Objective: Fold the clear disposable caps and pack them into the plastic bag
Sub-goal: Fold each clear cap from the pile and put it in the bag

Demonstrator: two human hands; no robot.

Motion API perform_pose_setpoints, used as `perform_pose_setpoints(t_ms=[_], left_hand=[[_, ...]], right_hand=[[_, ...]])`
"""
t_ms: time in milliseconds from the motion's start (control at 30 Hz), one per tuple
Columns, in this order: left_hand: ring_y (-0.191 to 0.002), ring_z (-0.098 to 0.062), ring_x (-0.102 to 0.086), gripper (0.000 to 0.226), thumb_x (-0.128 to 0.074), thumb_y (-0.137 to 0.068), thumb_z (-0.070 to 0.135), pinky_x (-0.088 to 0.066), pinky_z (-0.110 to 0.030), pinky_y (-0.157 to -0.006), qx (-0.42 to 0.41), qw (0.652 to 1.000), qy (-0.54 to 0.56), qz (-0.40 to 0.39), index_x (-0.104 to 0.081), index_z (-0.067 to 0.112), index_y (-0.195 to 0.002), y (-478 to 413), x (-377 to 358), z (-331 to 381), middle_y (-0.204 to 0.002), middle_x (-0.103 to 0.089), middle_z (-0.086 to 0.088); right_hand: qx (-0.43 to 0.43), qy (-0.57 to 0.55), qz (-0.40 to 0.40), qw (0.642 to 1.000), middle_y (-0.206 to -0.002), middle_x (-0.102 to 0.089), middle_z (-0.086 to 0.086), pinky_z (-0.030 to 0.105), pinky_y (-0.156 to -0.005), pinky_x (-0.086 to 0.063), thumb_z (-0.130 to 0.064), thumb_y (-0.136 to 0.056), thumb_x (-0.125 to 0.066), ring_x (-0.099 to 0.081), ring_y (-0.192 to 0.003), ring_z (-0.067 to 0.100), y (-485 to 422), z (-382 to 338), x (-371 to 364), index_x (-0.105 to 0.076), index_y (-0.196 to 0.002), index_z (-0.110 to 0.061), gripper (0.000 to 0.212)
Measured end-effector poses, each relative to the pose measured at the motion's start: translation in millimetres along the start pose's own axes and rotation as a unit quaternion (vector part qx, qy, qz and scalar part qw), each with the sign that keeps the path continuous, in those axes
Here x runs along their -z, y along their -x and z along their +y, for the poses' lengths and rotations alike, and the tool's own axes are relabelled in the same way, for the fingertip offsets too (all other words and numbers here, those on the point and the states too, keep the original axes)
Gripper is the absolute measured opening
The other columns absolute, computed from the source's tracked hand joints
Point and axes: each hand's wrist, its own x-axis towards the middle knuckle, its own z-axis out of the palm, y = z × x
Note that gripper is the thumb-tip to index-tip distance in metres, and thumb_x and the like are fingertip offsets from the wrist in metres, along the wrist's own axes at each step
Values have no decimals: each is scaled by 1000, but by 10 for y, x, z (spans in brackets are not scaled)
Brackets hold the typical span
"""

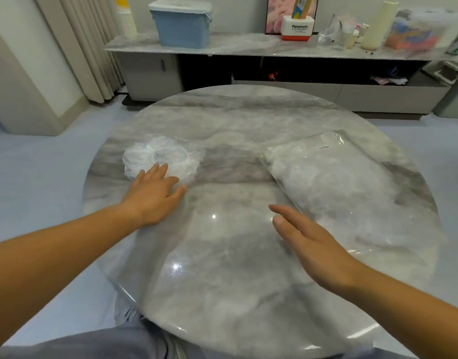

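left hand (pixel 152 195) touching caps (pixel 161 159), plastic bag (pixel 334 182) beside right hand (pixel 313 244)

A home living room: a round marble table (pixel 222 255) stands before a long low media cabinet (pixel 274 92). On the cabinet sit a blue lidded bin (pixel 182 25), a framed picture (pixel 274 14) and household clutter; curtains (pixel 93 47) hang to its left.

one bag (pixel 336 182); two hands (caps (pixel 160 158) uncountable)
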Motion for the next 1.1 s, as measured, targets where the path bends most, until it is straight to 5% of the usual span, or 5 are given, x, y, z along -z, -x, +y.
perform_pose_setpoints(t_ms=[133,267,500,867,1100], left_hand=[[-152,-24,-20,52,-25,-104,55,-13,-44,-124,-21,999,-7,-39,-66,24,-113,21,-43,-173,-162,-30,-8],[-100,-22,-55,56,-23,-97,62,-43,-42,-95,-26,998,34,39,-51,18,-76,89,-11,-194,-97,-54,5],[-141,-19,-36,54,-44,-103,47,-27,-34,-117,-56,991,100,67,-50,13,-146,248,13,-173,-151,-43,1],[-143,-11,-32,64,-35,-100,59,-25,-25,-113,-59,990,123,31,-48,20,-149,245,-29,-181,-157,-35,9],[-151,-7,-14,90,-8,-85,74,12,-39,-119,-79,986,64,135,-39,24,-153,289,34,-5,-163,-28,12]], right_hand=[[3,44,66,997,-153,-37,-22,24,-107,-27,-70,-86,-35,-34,-139,0,-235,45,-58,-39,-148,-45,67],[0,89,117,989,-153,-44,-11,27,-104,-32,-57,-100,-38,-42,-139,11,-452,110,-14,-41,-150,-31,56],[8,122,122,985,-135,-59,-5,28,-93,-38,-50,-102,-40,-52,-119,9,-526,131,-117,-57,-135,-22,46],[68,137,53,987,-121,-59,-21,19,-96,-41,-52,-100,-42,-53,-117,0,-372,170,-186,-61,-118,-36,30],[99,149,56,982,-128,-54,-23,26,-106,-41,-65,-92,-33,-49,-122,-1,-339,126,-163,-56,-121,-41,45]])
